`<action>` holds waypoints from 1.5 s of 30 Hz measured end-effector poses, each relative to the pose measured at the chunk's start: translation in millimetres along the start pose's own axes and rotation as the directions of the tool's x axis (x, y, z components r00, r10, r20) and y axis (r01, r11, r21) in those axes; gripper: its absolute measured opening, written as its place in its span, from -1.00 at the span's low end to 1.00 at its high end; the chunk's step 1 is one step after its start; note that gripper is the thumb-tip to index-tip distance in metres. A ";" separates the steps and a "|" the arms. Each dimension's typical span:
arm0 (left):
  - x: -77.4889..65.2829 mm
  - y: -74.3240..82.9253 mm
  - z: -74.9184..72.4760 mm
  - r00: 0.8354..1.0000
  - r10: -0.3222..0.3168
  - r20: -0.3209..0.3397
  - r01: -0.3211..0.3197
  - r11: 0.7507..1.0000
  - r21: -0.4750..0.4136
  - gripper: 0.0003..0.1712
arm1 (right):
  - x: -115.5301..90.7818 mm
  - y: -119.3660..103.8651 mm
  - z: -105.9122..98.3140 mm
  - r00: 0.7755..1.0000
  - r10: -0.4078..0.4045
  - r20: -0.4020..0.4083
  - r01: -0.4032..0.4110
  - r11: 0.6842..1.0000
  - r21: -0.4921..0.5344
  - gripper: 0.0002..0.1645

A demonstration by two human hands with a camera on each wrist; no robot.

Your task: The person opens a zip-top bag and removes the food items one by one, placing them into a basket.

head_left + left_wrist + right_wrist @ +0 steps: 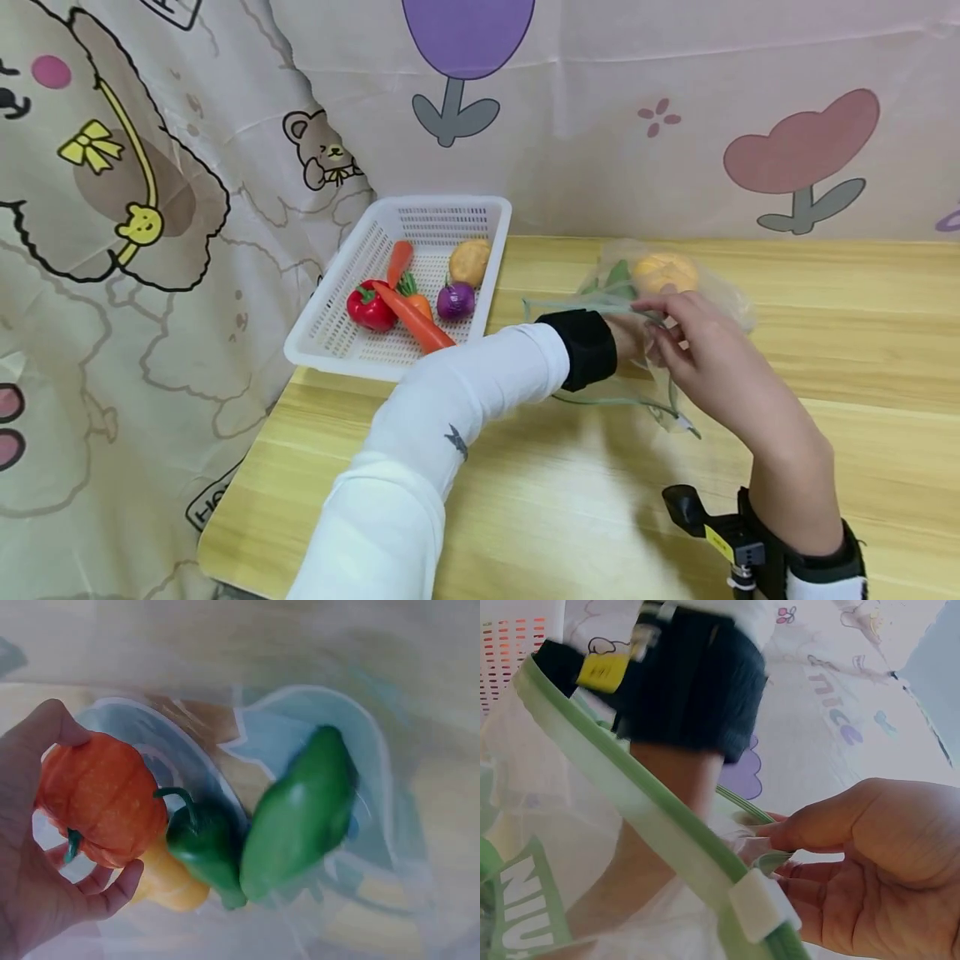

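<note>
My left hand reaches inside a clear zip bag and holds a small orange-red pumpkin between thumb and fingers. Beside the pumpkin in the bag lie a thin-stemmed green pepper, a larger smooth green vegetable and a yellow vegetable, partly covered. At the bag's mouth, my right hand pinches the edge with thumb and fingers, close to the white slider on the green zip strip. In the head view the bag hides most of the left hand.
A white perforated basket stands at the table's back left. In it are a red bell pepper, carrots, a purple onion and a potato. A printed curtain hangs behind the wooden table.
</note>
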State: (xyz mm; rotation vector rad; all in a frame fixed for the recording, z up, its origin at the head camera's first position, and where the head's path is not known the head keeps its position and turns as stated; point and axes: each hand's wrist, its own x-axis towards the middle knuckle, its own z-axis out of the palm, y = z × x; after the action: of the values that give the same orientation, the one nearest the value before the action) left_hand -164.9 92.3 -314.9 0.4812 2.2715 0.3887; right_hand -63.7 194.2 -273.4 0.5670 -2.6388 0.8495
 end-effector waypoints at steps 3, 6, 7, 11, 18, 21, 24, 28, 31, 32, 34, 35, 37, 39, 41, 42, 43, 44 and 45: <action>59.5 -1.3 9.9 0.991 0.129 -0.020 -0.119 0.957 0.265 -0.83 | -0.3 1.9 -0.9 1.000 0.014 0.005 -0.014 1.000 -0.006 -0.66; 67.4 11.0 10.9 0.991 0.130 0.021 -0.117 0.794 0.596 -0.61 | -0.1 3.2 -0.7 1.000 0.023 0.014 -0.023 1.000 0.000 -0.65; 66.8 12.1 9.0 0.989 0.135 0.059 -0.140 0.728 0.671 -0.50 | -0.2 3.3 -0.8 1.000 0.023 0.012 -0.023 1.000 0.000 -0.65; -8.2 21.4 -4.4 0.969 0.197 0.152 -0.235 0.521 0.821 -0.40 | -1.2 4.9 -1.2 1.000 0.020 0.004 -0.020 1.000 -0.007 -0.65; -47.7 -12.2 -12.5 0.851 0.502 0.154 -0.423 0.482 0.767 -0.28 | -2.9 7.9 -3.1 0.999 0.042 0.029 -0.042 0.999 -0.016 -0.63; -62.3 -26.9 -15.3 0.816 0.561 0.139 -0.448 0.463 0.765 -0.05 | -3.5 11.5 -5.1 0.997 0.063 0.043 -0.063 0.998 0.001 -0.64; -77.4 -41.5 -18.9 0.789 0.607 0.097 -0.455 0.470 0.756 0.06 | -4.0 15.3 -8.0 0.995 0.089 0.043 -0.090 0.996 0.012 -0.64; -95.8 -63.7 -24.9 0.764 0.645 0.026 -0.452 0.506 0.734 0.02 | -4.1 18.6 -11.1 0.990 0.132 0.047 -0.133 0.991 0.031 -0.65; -108.8 -83.3 -30.7 0.741 0.671 -0.031 -0.448 0.529 0.721 -0.07 | -4.2 19.4 -12.1 0.988 0.147 0.049 -0.149 0.988 0.034 -0.65; -112.9 -89.6 -33.3 0.736 0.675 -0.049 -0.448 0.540 0.712 -0.09 | -4.5 19.5 -12.3 0.987 0.150 0.051 -0.151 0.988 0.033 -0.65; -121.4 -101.6 -39.9 0.732 0.675 -0.093 -0.433 0.567 0.700 -0.12 | -4.5 19.5 -12.6 0.987 0.151 0.054 -0.153 0.988 0.034 -0.64; -125.5 -107.1 -43.6 0.733 0.670 -0.117 -0.424 0.584 0.692 -0.13 | -4.5 19.5 -12.8 0.987 0.153 0.055 -0.155 0.987 0.034 -0.64; -132.9 -116.4 -52.0 0.743 0.648 -0.164 -0.400 0.628 0.668 -0.15 | -4.4 19.4 -12.9 0.987 0.154 0.054 -0.155 0.987 0.031 -0.64; -137.8 -124.9 -60.6 0.751 0.625 -0.213 -0.367 0.663 0.652 -0.15 | -4.1 19.5 -12.8 0.987 0.154 0.053 -0.155 0.988 0.025 -0.64; -140.3 -134.0 -68.5 0.765 0.590 -0.259 -0.325 0.700 0.636 -0.15 | -3.8 19.8 -12.3 0.986 0.155 0.053 -0.156 0.988 0.016 -0.64; -140.6 -139.1 -72.0 0.770 0.573 -0.280 -0.300 0.713 0.634 -0.15 | -3.6 20.0 -11.8 0.986 0.156 0.056 -0.157 0.987 0.016 -0.64; -140.2 -144.6 -75.1 0.776 0.557 -0.296 -0.272 0.719 0.640 -0.16 | -3.5 20.3 -11.2 0.986 0.156 0.059 -0.157 0.987 0.018 -0.65; -139.4 -150.2 -77.9 0.781 0.541 -0.312 -0.244 0.724 0.646 -0.16 | -3.5 20.3 -10.5 0.986 0.154 0.059 -0.155 0.988 0.012 -0.65; -138.2 -155.8 -80.5 0.790 0.521 -0.324 -0.213 0.728 0.652 -0.15 | -3.6 20.3 -10.0 0.987 0.151 0.059 -0.152 0.988 0.007 -0.65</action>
State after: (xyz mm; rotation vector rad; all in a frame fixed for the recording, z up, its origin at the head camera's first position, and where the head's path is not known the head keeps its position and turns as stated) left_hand -171.0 -118.0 -240.2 1.3287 2.7801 -0.0337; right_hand -68.1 216.4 -277.0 0.4031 -2.7600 0.9049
